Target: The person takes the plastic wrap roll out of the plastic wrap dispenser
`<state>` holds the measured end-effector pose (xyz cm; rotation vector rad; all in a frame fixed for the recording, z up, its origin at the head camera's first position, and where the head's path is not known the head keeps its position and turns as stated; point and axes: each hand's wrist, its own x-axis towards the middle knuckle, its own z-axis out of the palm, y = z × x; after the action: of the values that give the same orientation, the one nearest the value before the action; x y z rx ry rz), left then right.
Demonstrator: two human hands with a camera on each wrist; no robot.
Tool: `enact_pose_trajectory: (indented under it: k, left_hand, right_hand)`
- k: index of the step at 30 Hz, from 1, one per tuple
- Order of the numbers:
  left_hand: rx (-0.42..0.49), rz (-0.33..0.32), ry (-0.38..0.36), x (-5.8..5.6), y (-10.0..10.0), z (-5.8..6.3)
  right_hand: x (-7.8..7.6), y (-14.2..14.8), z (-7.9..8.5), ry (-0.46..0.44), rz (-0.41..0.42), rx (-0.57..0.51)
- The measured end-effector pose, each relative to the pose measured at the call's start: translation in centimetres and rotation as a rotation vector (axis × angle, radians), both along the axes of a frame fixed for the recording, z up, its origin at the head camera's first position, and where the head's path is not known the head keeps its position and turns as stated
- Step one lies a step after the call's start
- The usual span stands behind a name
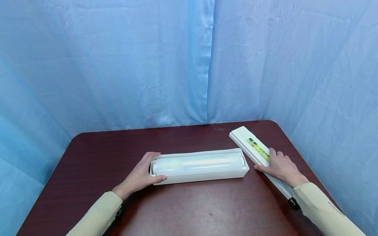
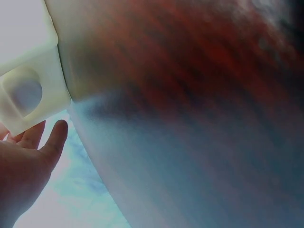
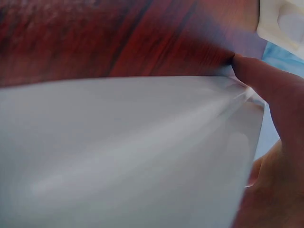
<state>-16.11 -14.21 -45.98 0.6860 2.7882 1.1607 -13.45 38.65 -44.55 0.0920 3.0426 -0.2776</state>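
A long white cling film box (image 1: 203,176) lies lidless across the middle of the table, with a roll of cling film (image 1: 199,164) inside it. My left hand (image 1: 144,173) grips the box's left end, thumb along the front wall and fingers at the back. In the left wrist view the box's end wall (image 2: 52,90) has a round hole, and fingers show below it. To the right, a white lid (image 1: 243,134) with a green and yellow label lies slanted. My right hand (image 1: 280,167) holds the lid across its width. The lid's white surface (image 3: 118,152) fills much of the right wrist view.
The dark red-brown wooden table (image 1: 189,209) has rounded far corners. Light blue curtains (image 1: 141,65) hang behind it and along both sides. The lid's far end lies just beyond the box's right end, near the table's right edge.
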Motion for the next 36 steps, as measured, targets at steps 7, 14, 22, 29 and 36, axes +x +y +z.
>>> enact_pose_trajectory:
  k: [7, 14, 22, 29, 36]
  left_hand:
    - [-0.001, -0.008, 0.002, 0.1, -0.1, 0.1]
    - [0.007, -0.011, -0.019, 0.1, -0.1, 0.1]
    - [0.004, -0.013, -0.026, 0.1, -0.1, 0.2]
    - [-0.002, -0.009, -0.029, 0.2, -0.1, 0.2]
    - [-0.003, -0.006, -0.031, 0.2, 0.0, 0.3]
  right_hand:
    - [0.1, -0.4, 0.2, -0.006, 0.001, 0.006]
    - [0.5, -1.2, 1.8, 0.073, 0.040, 0.004]
    - [0.8, -2.6, 3.2, 0.208, 0.090, -0.030]
    - [1.2, -4.7, 4.6, 0.349, 0.153, -0.095]
    - [1.3, -6.6, 5.2, 0.471, 0.234, -0.152]
